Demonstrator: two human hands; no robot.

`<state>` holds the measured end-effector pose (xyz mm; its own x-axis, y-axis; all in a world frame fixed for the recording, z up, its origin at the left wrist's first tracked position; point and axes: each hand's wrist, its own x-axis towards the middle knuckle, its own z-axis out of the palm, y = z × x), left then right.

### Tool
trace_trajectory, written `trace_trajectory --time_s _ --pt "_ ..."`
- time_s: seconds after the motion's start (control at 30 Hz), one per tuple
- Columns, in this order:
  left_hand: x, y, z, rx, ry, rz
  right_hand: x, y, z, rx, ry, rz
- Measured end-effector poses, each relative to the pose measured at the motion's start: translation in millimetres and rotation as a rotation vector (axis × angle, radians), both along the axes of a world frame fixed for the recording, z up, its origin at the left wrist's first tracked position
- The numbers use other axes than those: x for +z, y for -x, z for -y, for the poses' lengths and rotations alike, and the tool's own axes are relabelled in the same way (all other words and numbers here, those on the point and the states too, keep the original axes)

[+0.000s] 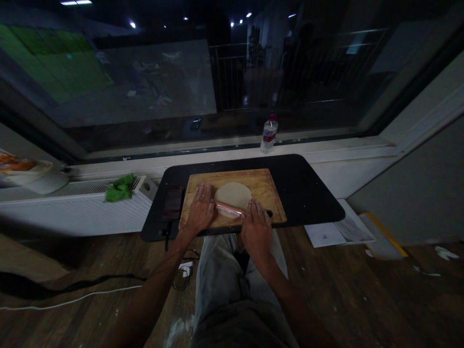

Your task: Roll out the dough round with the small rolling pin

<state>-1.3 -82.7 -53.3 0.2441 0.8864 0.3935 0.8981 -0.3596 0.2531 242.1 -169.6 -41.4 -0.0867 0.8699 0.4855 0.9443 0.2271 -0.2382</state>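
Note:
A round, flat sheet of pale dough (233, 192) lies on a wooden cutting board (253, 176). Across its near edge runs a slim, shiny copper-pink rolling pin (229, 209), with small marks along its side. My left hand (201, 208) is over the pin's left end, its fingers pointing forward on the board. At the other end my right hand (256, 224) covers the pin with fingers bent over it. Both ends of the pin are hidden under my hands.
The board rests on a black tabletop (308, 193), with a dark phone-like slab (173, 202) and cable at left. A water bottle (268, 133) stands on the windowsill. A green cloth (119, 188) lies on the radiator (108, 205). A white box (337, 227) sits on the floor at right.

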Motion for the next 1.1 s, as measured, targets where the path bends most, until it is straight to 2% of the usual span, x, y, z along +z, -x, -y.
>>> trace_trajectory --time_s 0.17,0.33,0.73,0.93,1.03,1.1 --pt "-3.0 1.1 8.5 -0.002 -0.013 0.011 -1.4 -1.3 3.9 0.016 0.024 0.008" --pt "-3.9 -6.5 5.7 0.022 -0.044 0.004 2.3 -13.8 -17.9 0.05 0.02 0.03" --pt "18.7 -23.1 -14.7 0.088 -0.027 -0.11 20.3 -47.0 -114.1 0.203 0.114 0.193" --pt "23.4 -12.8 -30.0 0.019 0.145 -0.217 24.1 -44.9 -181.9 0.28 0.231 0.201" --pt "23.0 -6.9 -34.5 0.037 0.26 -0.264 27.2 -43.9 -205.9 0.359 0.352 0.208" --pt "19.4 -4.4 -31.3 -0.008 0.274 -0.273 26.4 -43.4 -216.5 0.355 0.413 0.191"
